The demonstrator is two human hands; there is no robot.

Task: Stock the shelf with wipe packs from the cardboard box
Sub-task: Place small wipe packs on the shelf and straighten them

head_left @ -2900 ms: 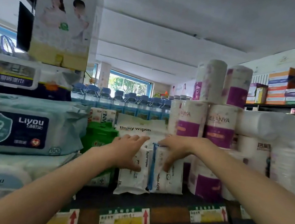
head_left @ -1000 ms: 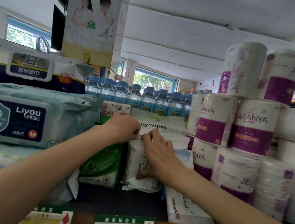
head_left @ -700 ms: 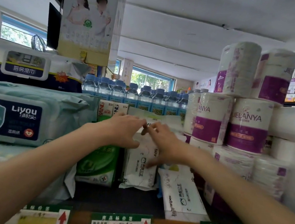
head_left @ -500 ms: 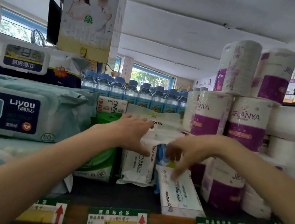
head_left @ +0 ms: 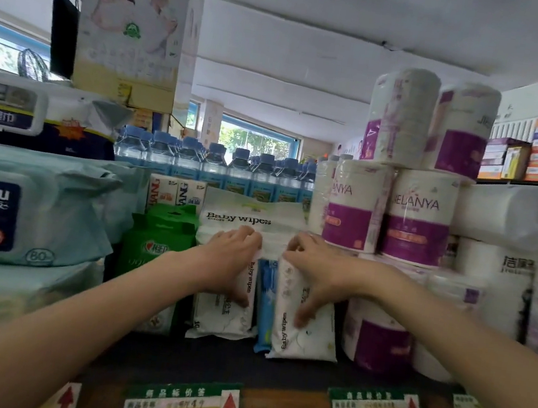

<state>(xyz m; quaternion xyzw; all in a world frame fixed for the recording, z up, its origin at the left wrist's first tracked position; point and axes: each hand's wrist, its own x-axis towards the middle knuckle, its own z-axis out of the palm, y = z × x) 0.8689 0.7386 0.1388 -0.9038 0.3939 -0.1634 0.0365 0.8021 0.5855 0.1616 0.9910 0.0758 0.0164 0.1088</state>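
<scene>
Small white baby wipe packs stand upright on the dark shelf [head_left: 203, 364]. My left hand [head_left: 230, 262] grips the top of the left pack [head_left: 227, 315], thumb against its front. My right hand [head_left: 311, 272] holds the right white pack [head_left: 307, 339] upright, thumb on its face. A blue pack [head_left: 265, 303] stands between the two. A larger "Baby wipes" pack [head_left: 245, 216] stands behind them. The cardboard box is out of view.
A green wipe pack [head_left: 157, 240] stands left of my left hand. Big teal Liyou packs [head_left: 28, 208] are stacked at far left. Purple-and-white paper rolls [head_left: 387, 213] tower on the right. Water bottles [head_left: 217, 165] line the back. Price tags [head_left: 180, 406] run along the shelf's front edge.
The white pack that lay flat on the shelf now stands upright in my right hand beside the blue pack. My left hand stayed on the left pack.
</scene>
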